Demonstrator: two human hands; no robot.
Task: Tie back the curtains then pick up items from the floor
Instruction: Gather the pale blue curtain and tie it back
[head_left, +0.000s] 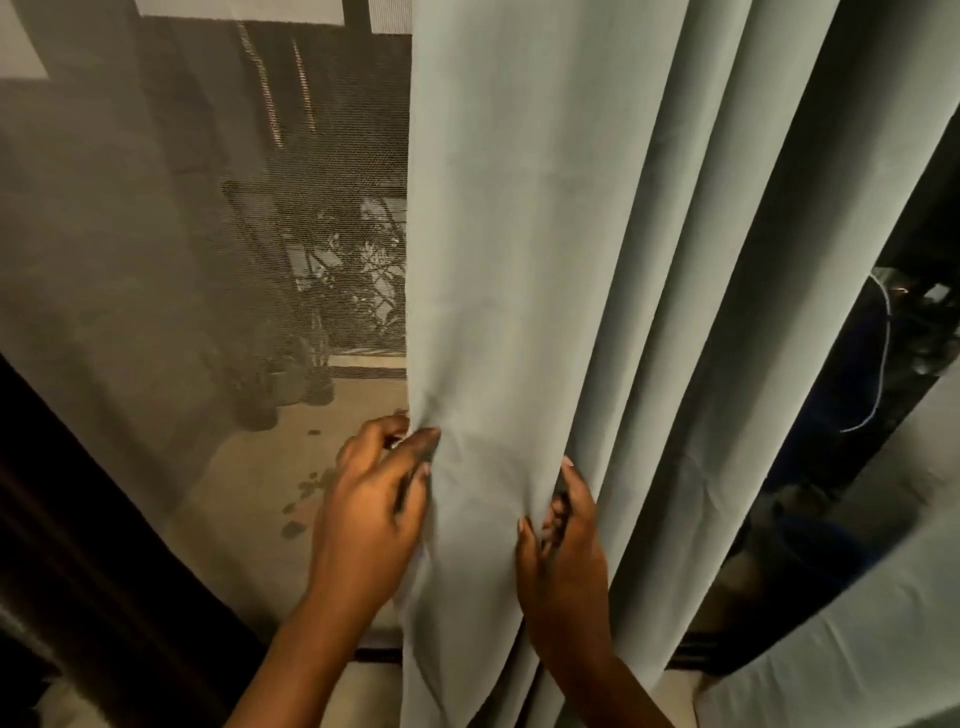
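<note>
Gathering the pale curtain (571, 260) hanging beside the mesh screen (182, 260), the left hand (371, 514) pinches its free edge while the right hand (563, 545) grips a fold (best bunch pleats evenly before tying).

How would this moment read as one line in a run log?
step: gathering curtain | left hand: pinches its edge | right hand: grips a fold | tie-back: none seen | floor items: out of view

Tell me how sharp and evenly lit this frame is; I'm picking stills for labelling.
Head view: dim, warm light; the curtain is evenly lit and fairly sharp; the left hand shows motion blur at its fingertips, the right hand less; wide-angle bending curves the edges; the right side falls into deep shadow.
</note>
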